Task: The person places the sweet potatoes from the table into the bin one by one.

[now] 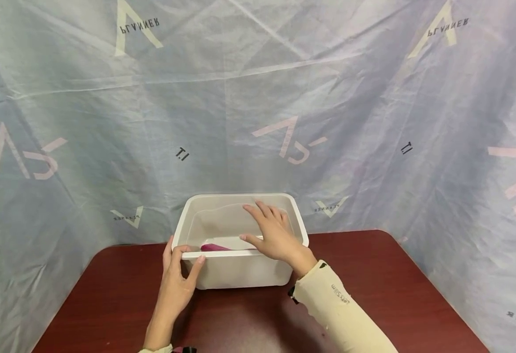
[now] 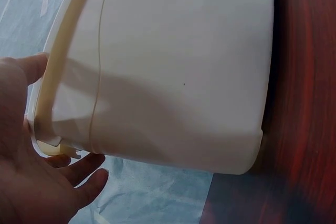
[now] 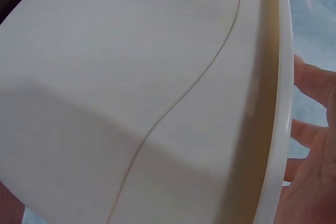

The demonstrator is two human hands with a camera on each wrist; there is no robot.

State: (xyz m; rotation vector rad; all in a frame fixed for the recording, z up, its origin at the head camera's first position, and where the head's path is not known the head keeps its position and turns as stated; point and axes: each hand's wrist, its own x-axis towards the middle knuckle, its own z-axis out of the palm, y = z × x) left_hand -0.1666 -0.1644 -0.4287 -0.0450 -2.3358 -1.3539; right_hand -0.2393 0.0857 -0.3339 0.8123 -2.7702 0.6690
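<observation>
A white plastic storage bin (image 1: 242,271) stands upright on the table with its open top showing. My left hand (image 1: 176,287) holds the bin's near left corner, thumb at the front and fingers around the side. In the left wrist view, the left thumb (image 2: 34,67) meets the rim, with other fingers beneath the corner. Over the near right part of the bin is my right hand (image 1: 276,238), its fingers spread above the interior. A magenta item (image 1: 214,247) lies inside the bin, mostly hidden by the front wall; its kind is unclear.
The bin stands toward the back of a dark red wooden table (image 1: 359,289) with rounded far corners. Grey-blue printed fabric sheets (image 1: 222,113) hang behind the table and along both sides.
</observation>
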